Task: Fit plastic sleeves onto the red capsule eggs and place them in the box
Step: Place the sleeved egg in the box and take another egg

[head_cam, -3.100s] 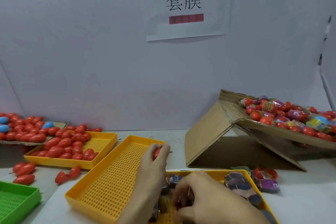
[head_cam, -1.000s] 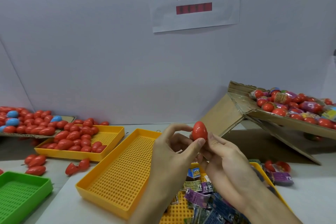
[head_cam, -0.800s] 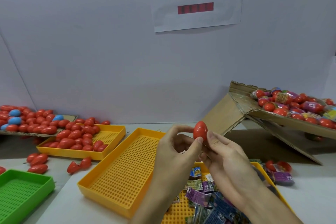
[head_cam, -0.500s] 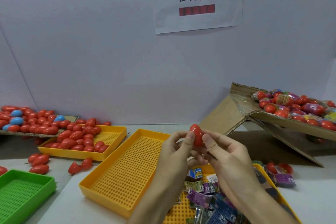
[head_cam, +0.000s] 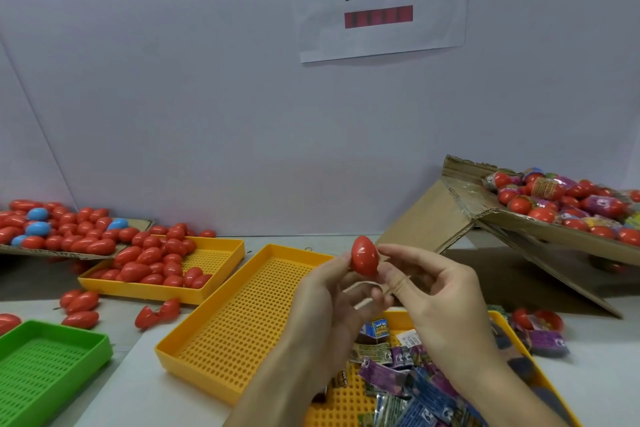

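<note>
1. Red capsule egg (head_cam: 364, 256) is up in front of me between both hands, held above the near end of the empty yellow tray (head_cam: 249, 315). It stands upright, long axis vertical, pointy end up.
2. Left hand (head_cam: 332, 302) pinches the egg from its left side with thumb and fingertips. Right hand (head_cam: 436, 298) is just to the egg's right, fingers curled, pinching what looks like a thin clear sleeve under and beside the egg. It's see-through, so I can't say exactly how far it's opened.
3. The bit that matters, as I read it: the sleeve has to come up along that vertical axis from the fat bottom end, so the right hand works below and beside while the left keeps the egg steady. Both hands are equally close; the egg is dead centre between them.
4. Printed sleeves (head_cam: 408, 378) are piled in the yellow tray nearest me, right under my wrists.
5. Cardboard box (head_cam: 519, 218) sits off to my right, propped at a tilt, already holding plenty of sleeved eggs (head_cam: 554, 198). That's the right hand's side, so I'd guess it does the drop.
6. Bare eggs (head_cam: 152, 260) fill another yellow tray on the left, with more on cardboard behind, a few blue ones (head_cam: 38, 227) mixed in, and some loose on the worktop (head_cam: 138, 367).
7. Green tray (head_cam: 48, 364) at far left, white wall behind with a paper sign (head_cam: 377, 0).
</note>
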Demonstrator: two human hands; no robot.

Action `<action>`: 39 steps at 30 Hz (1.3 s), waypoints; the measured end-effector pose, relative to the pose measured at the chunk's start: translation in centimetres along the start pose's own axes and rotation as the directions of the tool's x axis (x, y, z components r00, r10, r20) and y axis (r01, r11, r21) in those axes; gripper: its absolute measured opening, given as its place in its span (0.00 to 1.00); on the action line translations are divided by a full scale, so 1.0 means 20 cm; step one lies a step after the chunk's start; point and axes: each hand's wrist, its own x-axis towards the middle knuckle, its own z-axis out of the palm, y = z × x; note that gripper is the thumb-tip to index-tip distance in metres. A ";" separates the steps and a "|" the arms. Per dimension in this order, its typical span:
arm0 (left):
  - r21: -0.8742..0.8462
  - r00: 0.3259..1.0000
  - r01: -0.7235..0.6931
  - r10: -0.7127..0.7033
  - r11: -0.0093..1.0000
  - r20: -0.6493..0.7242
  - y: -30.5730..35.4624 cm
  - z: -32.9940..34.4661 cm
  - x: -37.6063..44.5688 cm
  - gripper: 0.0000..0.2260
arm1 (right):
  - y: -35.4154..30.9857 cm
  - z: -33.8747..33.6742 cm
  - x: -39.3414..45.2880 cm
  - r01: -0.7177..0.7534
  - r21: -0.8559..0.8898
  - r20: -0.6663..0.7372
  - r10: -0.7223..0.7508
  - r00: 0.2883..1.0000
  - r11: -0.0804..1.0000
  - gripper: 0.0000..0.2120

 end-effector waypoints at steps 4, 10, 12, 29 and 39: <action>-0.048 0.988 -0.086 0.079 0.995 -0.130 0.06 -0.04 0.02 0.15 | 0.03 -0.06 0.02 0.038 -0.274 0.110 -0.008 0.994 0.961 0.08; -0.139 0.963 -0.100 0.061 0.985 -0.264 0.08 -0.09 0.04 0.14 | 0.01 -0.05 -0.01 0.127 -0.658 0.453 0.256 0.854 0.742 0.04; -0.124 0.956 -0.107 0.067 0.987 -0.285 0.07 -0.09 0.04 0.15 | -0.02 0.00 -0.02 0.119 -0.706 0.485 0.354 0.799 0.699 0.09; -0.068 0.957 -0.093 0.070 0.993 -0.282 0.06 -0.09 0.04 0.13 | 0.02 0.02 -0.04 0.032 -0.734 0.399 0.393 0.828 0.678 0.07; 0.077 0.968 -0.082 0.097 0.994 -0.231 0.04 -0.09 0.07 0.11 | 0.09 -0.11 0.08 -0.371 -0.257 0.181 0.421 0.889 0.893 0.11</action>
